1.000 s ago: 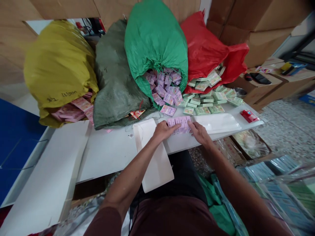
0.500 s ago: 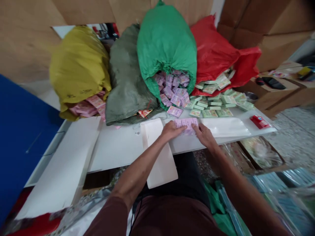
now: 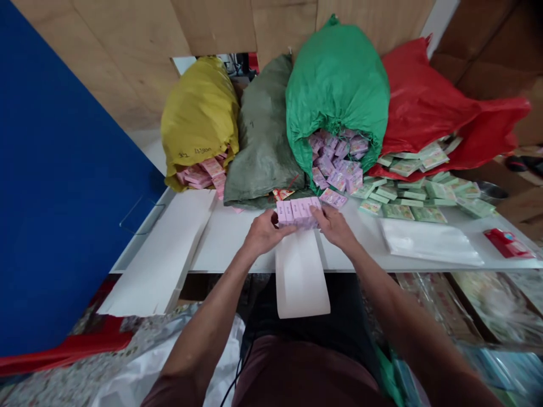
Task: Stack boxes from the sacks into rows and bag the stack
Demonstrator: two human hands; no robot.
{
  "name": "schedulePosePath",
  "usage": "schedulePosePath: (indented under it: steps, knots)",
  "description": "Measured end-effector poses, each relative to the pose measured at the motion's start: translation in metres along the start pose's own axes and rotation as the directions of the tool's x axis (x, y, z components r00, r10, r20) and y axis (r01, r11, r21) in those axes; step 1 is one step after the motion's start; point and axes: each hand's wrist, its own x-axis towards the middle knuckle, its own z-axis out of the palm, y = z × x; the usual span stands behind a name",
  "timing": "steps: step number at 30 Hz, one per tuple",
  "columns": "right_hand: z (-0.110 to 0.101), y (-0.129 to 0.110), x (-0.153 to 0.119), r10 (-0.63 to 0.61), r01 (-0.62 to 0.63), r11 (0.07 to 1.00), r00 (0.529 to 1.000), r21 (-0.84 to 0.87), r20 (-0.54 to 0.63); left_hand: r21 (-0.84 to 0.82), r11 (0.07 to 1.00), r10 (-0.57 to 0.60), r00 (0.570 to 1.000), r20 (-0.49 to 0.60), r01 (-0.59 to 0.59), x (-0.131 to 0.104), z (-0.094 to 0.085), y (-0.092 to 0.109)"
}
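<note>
A row of small purple boxes [image 3: 298, 212] is squeezed between my two hands, held over the far end of a white card strip [image 3: 302, 277]. My left hand [image 3: 266, 232] closes on the row's left end, thumb along the near side. At the right end, my right hand [image 3: 333, 225] grips with its fingers wrapped round. The card strip lies on the white table [image 3: 237, 237] and juts past its front edge. Just behind my right hand lies a single loose purple box [image 3: 333, 198]. More purple boxes [image 3: 339, 158] spill from the mouth of a green sack [image 3: 337, 79].
Left stands a stack of white card [image 3: 163, 254]. Along the back are a yellow sack [image 3: 199, 113] with pink boxes, a grey-green sack [image 3: 267, 130], and a red sack [image 3: 428, 107] with green boxes [image 3: 416, 198]. Clear plastic bags [image 3: 428, 242] and a red packet [image 3: 508, 244] lie right.
Both hands have carried the row of purple boxes leftwards, from beside the card strip to above its far end. The view has turned, and the strip now points more directly towards me.
</note>
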Motion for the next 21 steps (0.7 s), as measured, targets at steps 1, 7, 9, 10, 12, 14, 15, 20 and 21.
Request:
schedulePosePath:
  steps: [1,7,9,10,12,14,15,20,21]
  knots:
    - [0.005,-0.004,0.006,0.013,-0.013,1.0,1.0,-0.018,0.004,-0.022,1.0,0.001,1.0,-0.006,-0.001,0.006,0.002,-0.013]
    - [0.027,-0.005,0.036,0.056,-0.051,0.991,0.998,-0.12,0.035,-0.058,0.998,-0.012,1.0,0.006,0.013,0.043,0.02,-0.07]
    - [0.033,0.0,0.043,0.054,-0.048,0.991,0.998,-0.126,0.042,-0.054,0.998,0.022,1.0,0.009,-0.021,0.054,0.024,-0.079]
    - [0.035,0.002,0.047,0.056,-0.05,0.99,0.998,-0.128,0.036,-0.048,0.998,0.048,0.999,0.012,-0.047,0.06,0.026,-0.083]
    - [0.04,0.007,0.053,0.066,-0.064,0.989,0.998,-0.131,0.013,-0.007,0.997,0.077,0.997,0.016,-0.077,0.068,0.03,-0.087]
    - [0.042,0.014,0.057,0.073,-0.073,0.992,0.997,-0.104,-0.004,0.056,0.996,0.069,0.997,0.04,-0.071,0.074,0.033,-0.092]
    - [0.043,0.018,0.058,0.067,-0.067,0.996,0.998,-0.066,-0.003,0.07,0.996,0.055,0.997,0.049,-0.058,0.075,0.035,-0.095]
    - [0.036,0.055,0.059,-0.019,0.008,0.948,0.999,0.318,0.029,-0.088,0.996,0.009,1.0,-0.002,-0.009,0.072,0.039,-0.109]
    - [0.035,0.062,0.061,-0.031,0.014,0.925,0.999,0.379,0.039,-0.162,0.985,0.054,0.999,-0.001,-0.054,0.073,0.039,-0.111]
